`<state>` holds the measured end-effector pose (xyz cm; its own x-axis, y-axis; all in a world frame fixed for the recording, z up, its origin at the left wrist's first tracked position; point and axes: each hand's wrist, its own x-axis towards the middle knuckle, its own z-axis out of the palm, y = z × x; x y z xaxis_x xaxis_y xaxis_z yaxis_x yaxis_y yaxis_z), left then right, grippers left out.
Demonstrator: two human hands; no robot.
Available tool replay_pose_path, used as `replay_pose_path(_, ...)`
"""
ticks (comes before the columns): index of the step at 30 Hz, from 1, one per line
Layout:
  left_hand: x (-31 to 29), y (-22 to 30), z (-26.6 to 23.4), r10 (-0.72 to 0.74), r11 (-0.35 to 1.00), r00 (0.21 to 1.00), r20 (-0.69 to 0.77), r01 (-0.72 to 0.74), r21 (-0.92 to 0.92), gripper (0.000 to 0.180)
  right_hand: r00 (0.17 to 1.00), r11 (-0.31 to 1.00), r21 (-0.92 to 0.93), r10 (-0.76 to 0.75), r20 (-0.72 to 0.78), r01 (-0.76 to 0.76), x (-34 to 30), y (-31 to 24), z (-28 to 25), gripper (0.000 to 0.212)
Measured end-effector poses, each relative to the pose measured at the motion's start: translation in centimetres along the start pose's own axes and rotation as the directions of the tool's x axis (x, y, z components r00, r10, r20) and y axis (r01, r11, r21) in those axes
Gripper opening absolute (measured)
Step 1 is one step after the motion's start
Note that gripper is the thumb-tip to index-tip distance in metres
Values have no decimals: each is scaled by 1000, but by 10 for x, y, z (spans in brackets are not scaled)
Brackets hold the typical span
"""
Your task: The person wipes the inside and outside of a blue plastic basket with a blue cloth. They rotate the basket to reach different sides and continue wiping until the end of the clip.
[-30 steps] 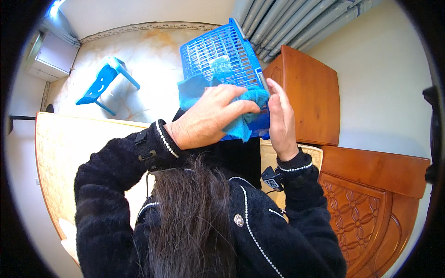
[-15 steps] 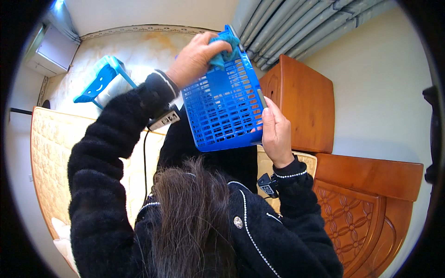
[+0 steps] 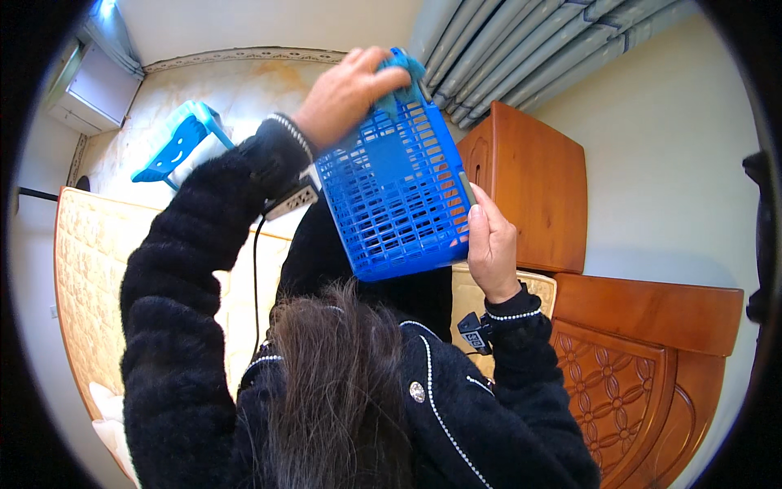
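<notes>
Over my lap a blue plastic basket (image 3: 397, 196) with slotted sides is held up and tilted. My right hand (image 3: 493, 248) grips its right edge near the bottom corner, thumb on the near side and fingers behind. At the basket's far upper end, my left hand (image 3: 346, 90) is closed on a teal cloth (image 3: 401, 79), which presses against the rim. Part of the cloth is hidden under the fingers.
A wooden bedside cabinet (image 3: 538, 187) stands just right of the basket, with a carved wooden headboard (image 3: 611, 383) nearer me. Grey-blue curtains (image 3: 497, 49) hang behind. Left are a bare mattress (image 3: 98, 277) and a small blue chair (image 3: 183, 143).
The basket has dropped slightly toward me and turned a little. My right hand has come down with it, while my left hand and the cloth have shifted slightly along the far rim.
</notes>
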<state>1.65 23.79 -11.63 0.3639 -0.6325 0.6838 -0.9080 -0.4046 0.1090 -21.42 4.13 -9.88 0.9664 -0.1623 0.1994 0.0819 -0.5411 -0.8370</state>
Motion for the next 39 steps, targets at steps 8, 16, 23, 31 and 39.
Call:
replay_pose_path(8,-7,83,-22,-3,900,980,197,88,-426,36,999,998,-62,17,-51,-21,6,9,-3,40)
replay_pose_path(16,-3,36,-2,28,977,1000,14,-25,-210,37,998,1000,20,18,-68,-17,-3,3,-1,39)
replay_pose_path(23,2,28,4,-178,943,981,80,193,-272,51,995,1000,-20,-6,-95,5,4,6,1,39)
replay_pose_path(31,-33,114,-21,111,915,966,235,-7,-404,41,984,978,-183,-128,-120,105,13,13,2,34)
replay_pose_path(39,-29,-2,1,-218,974,965,142,224,-30,51,995,999,-41,-24,-93,20,17,13,6,31)
